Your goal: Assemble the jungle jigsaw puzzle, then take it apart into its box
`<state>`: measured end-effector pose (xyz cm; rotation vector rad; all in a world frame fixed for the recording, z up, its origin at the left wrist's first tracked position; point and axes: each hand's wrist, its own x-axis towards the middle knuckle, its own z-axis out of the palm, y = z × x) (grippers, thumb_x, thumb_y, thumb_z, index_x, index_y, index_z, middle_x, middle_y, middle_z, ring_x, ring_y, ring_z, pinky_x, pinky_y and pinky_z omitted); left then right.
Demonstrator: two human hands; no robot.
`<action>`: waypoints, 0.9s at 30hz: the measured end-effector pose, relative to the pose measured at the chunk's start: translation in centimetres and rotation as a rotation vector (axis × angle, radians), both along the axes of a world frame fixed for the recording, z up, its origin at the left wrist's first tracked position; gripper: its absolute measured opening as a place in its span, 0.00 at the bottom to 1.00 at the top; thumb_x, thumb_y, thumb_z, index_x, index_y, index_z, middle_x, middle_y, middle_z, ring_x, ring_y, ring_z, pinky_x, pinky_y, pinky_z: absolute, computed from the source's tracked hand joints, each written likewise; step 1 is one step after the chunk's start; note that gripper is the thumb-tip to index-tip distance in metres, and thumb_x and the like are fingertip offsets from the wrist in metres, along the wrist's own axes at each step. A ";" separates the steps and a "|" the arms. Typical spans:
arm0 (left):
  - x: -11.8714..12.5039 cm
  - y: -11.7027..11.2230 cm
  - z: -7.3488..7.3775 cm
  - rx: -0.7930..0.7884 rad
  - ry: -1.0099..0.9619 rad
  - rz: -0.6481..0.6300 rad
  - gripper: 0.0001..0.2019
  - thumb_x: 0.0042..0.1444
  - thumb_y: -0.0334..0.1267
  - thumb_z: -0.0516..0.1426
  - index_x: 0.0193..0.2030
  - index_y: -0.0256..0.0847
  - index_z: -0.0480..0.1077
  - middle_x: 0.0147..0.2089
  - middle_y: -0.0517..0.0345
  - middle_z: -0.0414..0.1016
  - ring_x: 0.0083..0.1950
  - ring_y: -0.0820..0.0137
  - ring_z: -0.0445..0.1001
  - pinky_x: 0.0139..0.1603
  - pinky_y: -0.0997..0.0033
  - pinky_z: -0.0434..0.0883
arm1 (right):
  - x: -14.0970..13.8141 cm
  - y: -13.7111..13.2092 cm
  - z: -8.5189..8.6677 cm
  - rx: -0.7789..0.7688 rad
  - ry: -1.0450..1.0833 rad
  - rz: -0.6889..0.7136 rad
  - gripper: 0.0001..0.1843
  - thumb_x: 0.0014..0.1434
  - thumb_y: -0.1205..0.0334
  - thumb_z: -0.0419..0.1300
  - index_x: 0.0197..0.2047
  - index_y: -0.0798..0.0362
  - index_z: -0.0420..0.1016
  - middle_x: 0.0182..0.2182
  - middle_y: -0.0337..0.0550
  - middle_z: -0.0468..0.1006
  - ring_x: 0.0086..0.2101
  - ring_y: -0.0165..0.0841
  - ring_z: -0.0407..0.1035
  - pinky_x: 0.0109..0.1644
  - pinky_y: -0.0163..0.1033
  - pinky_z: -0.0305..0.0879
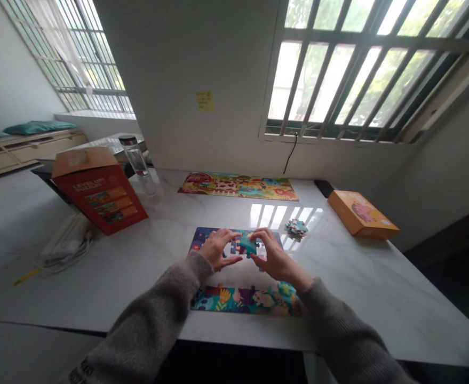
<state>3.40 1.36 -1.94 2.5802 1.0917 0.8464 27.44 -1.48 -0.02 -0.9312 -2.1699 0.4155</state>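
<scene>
Between my two hands a teal puzzle piece (248, 245) is raised over the table, with darker patches at its left side. My right hand (273, 257) pinches it by its upper and lower edges with thumb and fingers. My left hand (217, 248) curves round its left side, fingertips at the edge; exact contact there is hard to see. Beneath the hands lies a dark blue puzzle section (202, 233), partly covered. Nearer to me, between my sleeves, stretches a colourful puzzle strip (238, 300) with a white animal. A small pile of puzzle pieces (296, 227) sits to the right.
An assembled farm-animal puzzle (238, 185) lies along the wall. At left stand a red puzzle box (106, 200) and a glass bottle (136, 154), near a white cable (76, 248). An orange box (360, 213) and a black phone-like object (324, 188) occupy the right side.
</scene>
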 end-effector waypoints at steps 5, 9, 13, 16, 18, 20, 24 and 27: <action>0.0 0.1 -0.2 -0.015 -0.031 -0.013 0.23 0.55 0.48 0.64 0.55 0.43 0.68 0.48 0.51 0.73 0.49 0.60 0.73 0.52 0.59 0.65 | -0.3 -0.4 -0.2 -0.021 0.024 0.012 0.23 0.55 0.73 0.61 0.52 0.47 0.62 0.50 0.48 0.66 0.52 0.42 0.65 0.57 0.52 0.67; -0.1 0.1 -0.3 -0.038 -0.046 -0.002 0.23 0.52 0.48 0.65 0.53 0.45 0.70 0.47 0.53 0.73 0.48 0.61 0.73 0.51 0.59 0.66 | -0.2 -0.2 -0.9 -0.026 0.035 0.003 0.24 0.56 0.72 0.63 0.53 0.47 0.63 0.50 0.48 0.67 0.50 0.41 0.66 0.55 0.50 0.69; -0.2 0.0 -0.2 -0.053 -0.047 -0.010 0.25 0.54 0.47 0.65 0.57 0.45 0.69 0.47 0.53 0.73 0.47 0.61 0.73 0.52 0.57 0.66 | -0.1 -0.2 -1.3 0.009 0.032 -0.024 0.23 0.57 0.68 0.65 0.53 0.46 0.63 0.47 0.47 0.68 0.49 0.42 0.67 0.53 0.50 0.70; -0.2 -0.1 -0.1 -0.083 -0.095 0.007 0.25 0.56 0.47 0.62 0.59 0.43 0.66 0.46 0.53 0.73 0.47 0.61 0.73 0.52 0.57 0.67 | -0.2 -0.3 -1.3 0.020 0.035 -0.069 0.25 0.57 0.65 0.67 0.55 0.46 0.63 0.47 0.47 0.67 0.47 0.41 0.69 0.51 0.49 0.72; -0.1 -0.1 0.1 -0.106 -0.145 0.006 0.20 0.57 0.47 0.61 0.53 0.41 0.70 0.45 0.52 0.74 0.47 0.62 0.73 0.52 0.58 0.68 | -0.3 -0.3 -1.4 0.028 0.037 -0.091 0.27 0.57 0.64 0.67 0.57 0.45 0.62 0.46 0.47 0.67 0.45 0.40 0.70 0.50 0.49 0.72; 0.0 -0.1 0.2 -0.142 -0.182 -0.017 0.13 0.59 0.47 0.60 0.44 0.41 0.72 0.44 0.52 0.74 0.47 0.63 0.73 0.52 0.59 0.69 | -0.4 -0.4 -1.5 0.041 0.040 -0.098 0.28 0.57 0.64 0.67 0.58 0.45 0.62 0.46 0.46 0.67 0.45 0.40 0.70 0.49 0.49 0.72; 0.5 -0.2 0.3 -0.260 -0.260 -0.040 0.09 0.63 0.43 0.55 0.37 0.41 0.72 0.42 0.54 0.75 0.45 0.66 0.74 0.47 0.64 0.71 | -0.5 -0.3 -1.8 0.075 0.017 -0.097 0.29 0.57 0.63 0.67 0.59 0.44 0.61 0.46 0.47 0.67 0.45 0.41 0.70 0.50 0.48 0.72; 0.8 -0.2 0.3 -0.328 -0.300 -0.008 0.10 0.62 0.43 0.55 0.35 0.41 0.72 0.39 0.55 0.76 0.41 0.67 0.75 0.43 0.66 0.72 | -0.5 -0.3 -1.7 0.132 -0.052 -0.095 0.30 0.58 0.61 0.67 0.60 0.45 0.61 0.47 0.49 0.68 0.47 0.43 0.69 0.51 0.51 0.72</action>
